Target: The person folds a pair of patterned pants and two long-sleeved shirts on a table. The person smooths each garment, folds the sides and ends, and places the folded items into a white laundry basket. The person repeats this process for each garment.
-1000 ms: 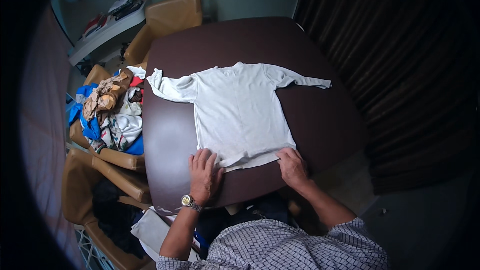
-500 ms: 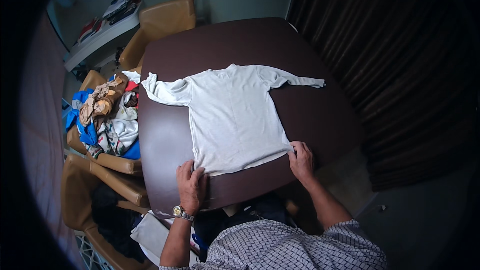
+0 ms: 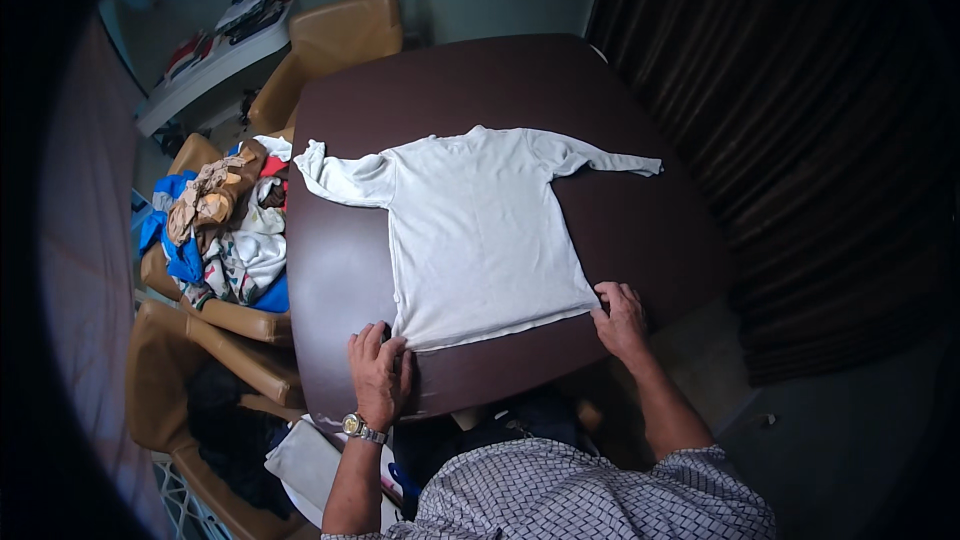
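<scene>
A white long-sleeved shirt [image 3: 485,230] lies spread flat on the dark brown table [image 3: 470,380], its collar toward the far side and its hem toward me. Both sleeves stretch outward; the left one is bunched at its cuff, the right one lies narrow and straighter. My left hand [image 3: 376,370], with a metal watch on the wrist, pinches the shirt's left hem corner between thumb and fingers. At the opposite hem corner my right hand [image 3: 622,320] grips the fabric, its fingers bent over the edge.
Left of the table, a tan chair [image 3: 245,320] bears a heap of mixed clothes [image 3: 225,225]. A nearer tan chair [image 3: 155,370] holds dark cloth. Another chair [image 3: 345,30] and a white shelf [image 3: 215,65] stand at the back left. A dark curtain [image 3: 800,160] hangs on the right.
My right hand has drawn its hem corner slightly to the right, and the hem looks straighter. My left hand stays at its corner. The whole view has shifted a little.
</scene>
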`<act>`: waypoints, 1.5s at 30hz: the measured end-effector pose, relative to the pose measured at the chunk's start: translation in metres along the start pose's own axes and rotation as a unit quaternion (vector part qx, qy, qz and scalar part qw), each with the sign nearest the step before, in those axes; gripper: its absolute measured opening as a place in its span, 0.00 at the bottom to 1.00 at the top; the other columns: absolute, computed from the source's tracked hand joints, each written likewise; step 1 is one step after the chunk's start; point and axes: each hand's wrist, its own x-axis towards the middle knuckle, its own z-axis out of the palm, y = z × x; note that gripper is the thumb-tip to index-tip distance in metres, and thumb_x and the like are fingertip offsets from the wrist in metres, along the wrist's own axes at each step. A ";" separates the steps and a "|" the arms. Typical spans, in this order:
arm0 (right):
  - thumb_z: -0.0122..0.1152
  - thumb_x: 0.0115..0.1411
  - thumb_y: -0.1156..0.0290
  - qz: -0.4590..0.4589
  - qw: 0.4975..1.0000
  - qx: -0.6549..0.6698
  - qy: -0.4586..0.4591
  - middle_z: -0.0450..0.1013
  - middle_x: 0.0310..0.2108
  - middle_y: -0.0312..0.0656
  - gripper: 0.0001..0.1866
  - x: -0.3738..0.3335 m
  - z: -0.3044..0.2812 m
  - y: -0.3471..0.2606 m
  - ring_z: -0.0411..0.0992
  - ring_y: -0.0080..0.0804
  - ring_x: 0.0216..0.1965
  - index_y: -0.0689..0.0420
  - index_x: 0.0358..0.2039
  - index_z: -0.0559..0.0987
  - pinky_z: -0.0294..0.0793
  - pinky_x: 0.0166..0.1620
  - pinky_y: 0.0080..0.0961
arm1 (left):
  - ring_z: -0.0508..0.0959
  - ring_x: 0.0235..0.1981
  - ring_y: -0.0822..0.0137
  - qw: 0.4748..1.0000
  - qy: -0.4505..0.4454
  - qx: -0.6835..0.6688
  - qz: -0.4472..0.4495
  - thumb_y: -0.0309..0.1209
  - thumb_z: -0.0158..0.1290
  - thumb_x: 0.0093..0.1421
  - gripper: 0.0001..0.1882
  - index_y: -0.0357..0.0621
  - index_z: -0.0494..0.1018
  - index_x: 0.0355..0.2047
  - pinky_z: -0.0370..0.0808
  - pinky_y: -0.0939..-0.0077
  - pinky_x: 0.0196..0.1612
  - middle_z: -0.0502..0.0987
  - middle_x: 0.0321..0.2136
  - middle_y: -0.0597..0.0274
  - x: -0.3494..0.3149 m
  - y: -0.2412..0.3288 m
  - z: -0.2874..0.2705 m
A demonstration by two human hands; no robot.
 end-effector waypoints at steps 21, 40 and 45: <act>0.55 0.69 0.74 -0.264 0.959 0.006 -0.100 0.77 0.45 0.47 0.08 0.027 0.046 -0.024 0.72 0.52 0.50 0.55 0.41 0.83 0.74 0.54 0.45 | 0.77 0.63 0.42 0.984 -0.056 -0.124 0.116 0.26 0.65 0.65 0.10 0.42 0.78 0.45 0.71 0.43 0.68 0.80 0.58 0.48 0.050 0.048 0.037; 0.62 0.72 0.57 -0.211 0.975 -0.040 -0.053 0.61 0.75 0.55 0.31 0.047 0.105 -0.095 0.54 0.58 0.78 0.56 0.71 0.74 0.51 0.78 0.56 | 0.59 0.79 0.39 0.986 -0.136 -0.005 0.096 0.53 0.61 0.68 0.38 0.45 0.71 0.72 0.49 0.27 0.78 0.64 0.76 0.41 0.090 0.050 0.091; 0.64 0.71 0.52 -0.118 0.984 -0.105 -0.087 0.57 0.78 0.57 0.36 0.035 0.087 -0.068 0.48 0.59 0.81 0.53 0.75 0.70 0.45 0.81 0.56 | 0.56 0.81 0.38 0.990 -0.135 0.025 0.040 0.61 0.57 0.69 0.42 0.46 0.70 0.73 0.45 0.27 0.79 0.62 0.77 0.40 0.077 0.041 0.073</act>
